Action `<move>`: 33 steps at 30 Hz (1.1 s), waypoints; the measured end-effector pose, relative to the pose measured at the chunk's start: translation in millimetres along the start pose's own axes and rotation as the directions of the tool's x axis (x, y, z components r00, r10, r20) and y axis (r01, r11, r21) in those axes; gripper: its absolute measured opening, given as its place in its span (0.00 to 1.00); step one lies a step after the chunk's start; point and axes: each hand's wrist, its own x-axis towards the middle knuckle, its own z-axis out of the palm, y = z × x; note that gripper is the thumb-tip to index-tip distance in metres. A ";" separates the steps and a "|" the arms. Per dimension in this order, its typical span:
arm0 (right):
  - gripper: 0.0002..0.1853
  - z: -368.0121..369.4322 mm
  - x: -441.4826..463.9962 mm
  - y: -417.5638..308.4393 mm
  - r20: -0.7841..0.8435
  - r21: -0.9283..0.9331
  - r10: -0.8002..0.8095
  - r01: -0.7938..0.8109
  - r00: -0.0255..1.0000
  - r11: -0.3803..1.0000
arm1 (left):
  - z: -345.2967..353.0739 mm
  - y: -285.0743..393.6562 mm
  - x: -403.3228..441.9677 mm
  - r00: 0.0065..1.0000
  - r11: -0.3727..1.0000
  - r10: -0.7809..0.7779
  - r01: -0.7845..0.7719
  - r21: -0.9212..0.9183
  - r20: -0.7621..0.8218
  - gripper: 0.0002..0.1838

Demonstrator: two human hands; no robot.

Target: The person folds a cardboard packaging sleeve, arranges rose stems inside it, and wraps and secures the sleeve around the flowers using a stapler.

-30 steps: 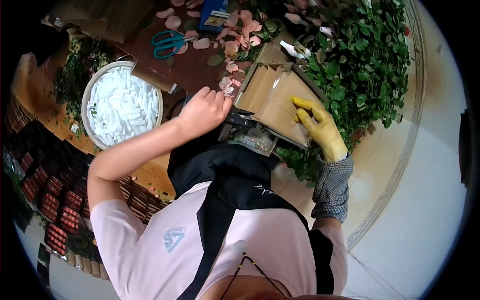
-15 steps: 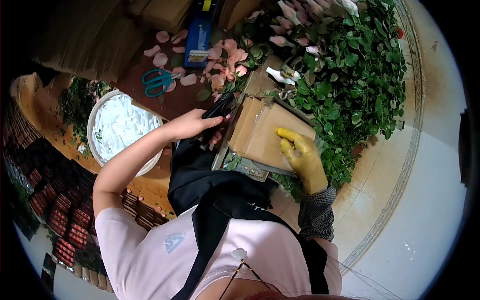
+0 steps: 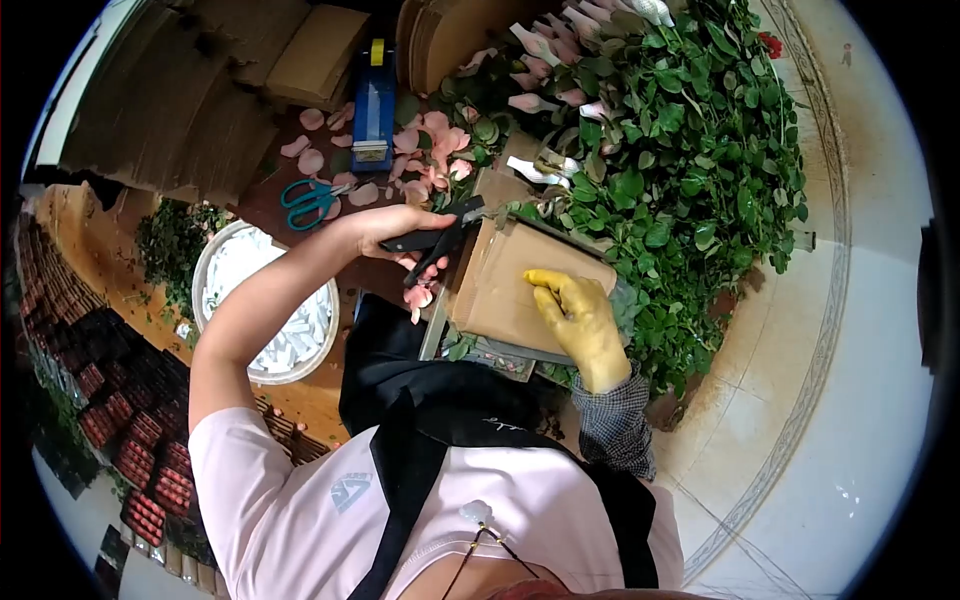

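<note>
My left hand [image 3: 410, 232] is bare and closed around a black stapler [image 3: 432, 240]. The stapler's metal tip is against or very near the upper left corner of a folded brown cardboard wrap [image 3: 490, 290]; I cannot tell whether they touch. My right hand [image 3: 580, 325], in a yellow glove, rests on the cardboard with its thumb and forefinger apart. Its other fingers are partly hidden. Beyond the cardboard lies a large bunch of green leaves [image 3: 690, 190], with pale pink flowers in white net sleeves [image 3: 535, 45] at the top. A pink petal [image 3: 418, 298] hangs below my left hand.
Teal scissors [image 3: 308, 203] and a blue tape dispenser [image 3: 374, 110] lie among loose pink petals [image 3: 435, 135]. A white tub [image 3: 203, 290] of small white pieces stands at left. Cardboard stacks [image 3: 170, 110] fill the upper left. Several red-and-black packs [image 3: 140, 460] sit lower left.
My left hand has brought the stapler to the cardboard's upper left edge, and its black arms now show spread apart. The cardboard's layered left edge lies flatter. My right hand stays on it.
</note>
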 end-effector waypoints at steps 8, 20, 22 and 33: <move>0.12 3.8 -12.8 10.7 -0.050 0.025 -0.087 0.089 0.995 0.996 | -9.9 37.2 2.9 0.995 0.994 -0.095 0.093 0.056 0.033 0.27; 0.13 6.2 -20.6 0.0 -0.087 -0.140 -0.085 0.072 0.993 0.987 | 0.6 45.6 4.2 0.992 0.958 -0.050 0.080 0.275 -0.113 0.20; 0.13 9.7 -20.4 -0.5 -0.108 -0.161 -0.089 0.071 0.990 0.984 | -5.7 38.7 20.1 0.992 0.972 -0.115 0.124 0.201 -0.056 0.21; 0.17 4.5 -32.1 -4.6 -0.145 -0.172 -0.111 0.085 0.983 0.981 | 44.5 -27.1 -21.4 0.960 0.968 0.167 -0.118 0.220 -0.223 0.14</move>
